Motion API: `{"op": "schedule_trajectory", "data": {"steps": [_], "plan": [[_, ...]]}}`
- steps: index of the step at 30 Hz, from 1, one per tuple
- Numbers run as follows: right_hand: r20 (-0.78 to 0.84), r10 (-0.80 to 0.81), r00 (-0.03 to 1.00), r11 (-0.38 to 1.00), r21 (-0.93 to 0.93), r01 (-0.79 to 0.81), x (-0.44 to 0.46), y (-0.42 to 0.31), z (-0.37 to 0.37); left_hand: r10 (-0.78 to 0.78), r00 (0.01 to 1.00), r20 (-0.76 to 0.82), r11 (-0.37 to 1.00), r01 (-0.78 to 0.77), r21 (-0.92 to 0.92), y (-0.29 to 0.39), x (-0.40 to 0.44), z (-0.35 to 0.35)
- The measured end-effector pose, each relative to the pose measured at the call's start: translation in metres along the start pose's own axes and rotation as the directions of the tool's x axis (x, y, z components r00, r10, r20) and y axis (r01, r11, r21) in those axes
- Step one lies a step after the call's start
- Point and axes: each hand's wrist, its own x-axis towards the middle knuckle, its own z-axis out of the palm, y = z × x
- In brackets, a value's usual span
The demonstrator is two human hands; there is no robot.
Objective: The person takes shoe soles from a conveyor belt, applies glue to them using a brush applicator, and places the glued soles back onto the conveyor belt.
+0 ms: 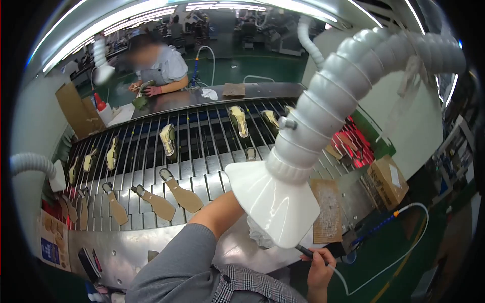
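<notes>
My right hand (319, 265) is closed round a thin black pen-like tool (304, 250). A thin pale hose (371, 283) loops from that hand to a blue fitting at the bench's right. The tool's tip disappears behind a white fume hood (275, 202). My left forearm (220, 214) reaches up and right behind the same hood, which hides the left hand and anything in it. Crumpled white material (258, 235) shows under the hood's left edge. Left of my forearm, a tan shoe sole (183, 194) lies on the slatted metal conveyor (202, 184), with several similar soles further left.
Shoe uppers on lasts (167, 140) sit on the rod conveyor (146, 146) beyond. A stained cardboard sheet (327, 212) and a cardboard box (386, 182) are at right. The ribbed duct (333, 96) crosses overhead. Across the line, a co-worker (159, 65) handles a greenish piece.
</notes>
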Motion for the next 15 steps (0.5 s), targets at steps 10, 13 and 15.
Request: {"op": "schedule_trajectory", "data": {"steps": [10,13,15], "plan": [[0.020,0.042,0.999,0.991,-0.125,-0.039,0.031,0.026,-0.038,-0.088,0.991,-0.097,0.985,0.101,0.140,-0.009,0.024,0.042],[-0.063,0.033,0.997,0.998,0.063,-0.029,0.033,0.028,-0.030,-0.089,0.992,-0.095,0.990,0.098,0.098,-0.010,0.021,0.036],[-0.082,0.022,0.996,0.998,0.062,-0.017,0.031,0.030,-0.029,-0.095,0.991,-0.090,0.994,0.100,0.047,-0.011,0.018,0.028]]}}
